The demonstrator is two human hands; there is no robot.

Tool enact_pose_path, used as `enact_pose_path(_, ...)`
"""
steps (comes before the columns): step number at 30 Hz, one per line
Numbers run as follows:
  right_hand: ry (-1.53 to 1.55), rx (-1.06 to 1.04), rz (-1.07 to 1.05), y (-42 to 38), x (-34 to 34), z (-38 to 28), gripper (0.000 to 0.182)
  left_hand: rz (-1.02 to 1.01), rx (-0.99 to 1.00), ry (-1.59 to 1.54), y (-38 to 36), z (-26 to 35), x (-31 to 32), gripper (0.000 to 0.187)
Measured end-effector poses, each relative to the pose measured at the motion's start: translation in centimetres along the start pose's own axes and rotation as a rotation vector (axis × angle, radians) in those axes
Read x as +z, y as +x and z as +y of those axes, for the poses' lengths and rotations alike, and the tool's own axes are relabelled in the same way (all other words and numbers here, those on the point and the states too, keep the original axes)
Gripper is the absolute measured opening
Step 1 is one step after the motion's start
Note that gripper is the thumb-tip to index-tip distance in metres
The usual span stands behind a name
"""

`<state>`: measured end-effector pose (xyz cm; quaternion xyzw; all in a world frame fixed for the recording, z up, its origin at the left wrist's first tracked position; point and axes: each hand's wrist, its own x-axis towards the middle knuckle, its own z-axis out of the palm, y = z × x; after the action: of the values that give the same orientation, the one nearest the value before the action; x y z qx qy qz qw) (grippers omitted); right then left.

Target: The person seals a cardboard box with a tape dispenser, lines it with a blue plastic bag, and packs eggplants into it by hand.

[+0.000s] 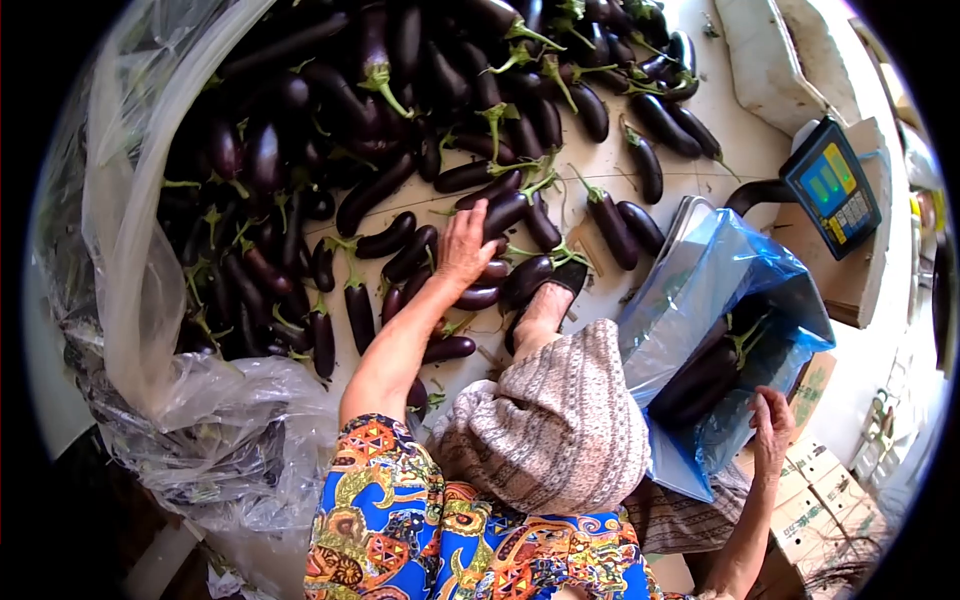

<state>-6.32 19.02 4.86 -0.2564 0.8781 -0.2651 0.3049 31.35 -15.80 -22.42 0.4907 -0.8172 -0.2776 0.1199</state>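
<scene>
A big heap of dark purple eggplants (380,190) with green stems lies spread on a pale floor. My left hand (463,245) reaches into the near edge of the heap, palm down, with its fingers closing over one eggplant (505,212). My right hand (775,425) grips the lower edge of a blue plastic bag (720,270). Several eggplants (700,380) lie inside that bag. The bag rests against the metal pan (688,215) of a scale.
The scale's digital display (830,185) stands at the right on a wooden block. Clear plastic sheeting (150,250) bunches along the left. My knee in striped cloth (560,420) and a slippered foot (548,305) sit between the hands. Cardboard boxes (820,500) lie at lower right.
</scene>
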Motion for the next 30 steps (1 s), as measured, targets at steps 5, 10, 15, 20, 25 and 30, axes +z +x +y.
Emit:
enact_pose_path(5,0.001,0.089,0.085,-1.0,-1.6,1.1,0.017,0.26,-0.094,0.085,-2.8,-3.0,-2.7,0.072)
enact_pose_path(10,0.006,0.166,0.097,-0.4,-1.6,1.1,0.019,0.36,-0.251,0.185,-5.4,-4.2,-4.4,0.063)
enact_pose_path(15,0.016,-0.016,0.068,0.2,0.0,-2.8,0.014,0.248,0.037,0.069,-2.5,1.8,-3.4,0.055)
enact_pose_path(20,-0.099,-0.191,-0.018,0.5,-0.7,-3.9,0.014,0.017,0.205,0.01,0.0,4.0,-1.1,0.039)
enact_pose_path(25,-0.055,-0.208,-0.057,0.6,-1.0,-3.0,0.014,0.021,0.196,0.022,0.0,5.7,-0.8,0.035)
enact_pose_path(30,0.018,-0.167,-0.159,2.4,-0.3,-2.9,0.015,0.008,0.169,-0.029,-0.1,6.2,-0.8,0.033)
